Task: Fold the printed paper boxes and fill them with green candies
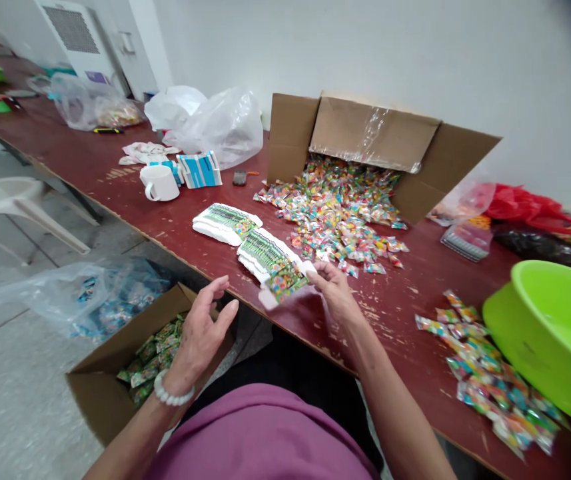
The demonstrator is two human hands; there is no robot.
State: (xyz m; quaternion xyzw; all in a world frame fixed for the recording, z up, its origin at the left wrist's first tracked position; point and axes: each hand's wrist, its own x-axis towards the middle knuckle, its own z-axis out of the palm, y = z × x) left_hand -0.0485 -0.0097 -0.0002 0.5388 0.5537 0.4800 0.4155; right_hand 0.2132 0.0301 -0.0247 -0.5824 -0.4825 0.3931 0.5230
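The right hand (334,291) pinches a green printed packet (284,283); left of that grip, the left hand (203,335) spreads loosely.

Smooth printed packets (266,253), matt cardboard box (372,133)

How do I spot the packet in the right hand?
On the dark red table, find the open brown cardboard box. Before it lie two rows of green-and-white packets; at their near end, the blurred green patterned packet alone is in the right hand.
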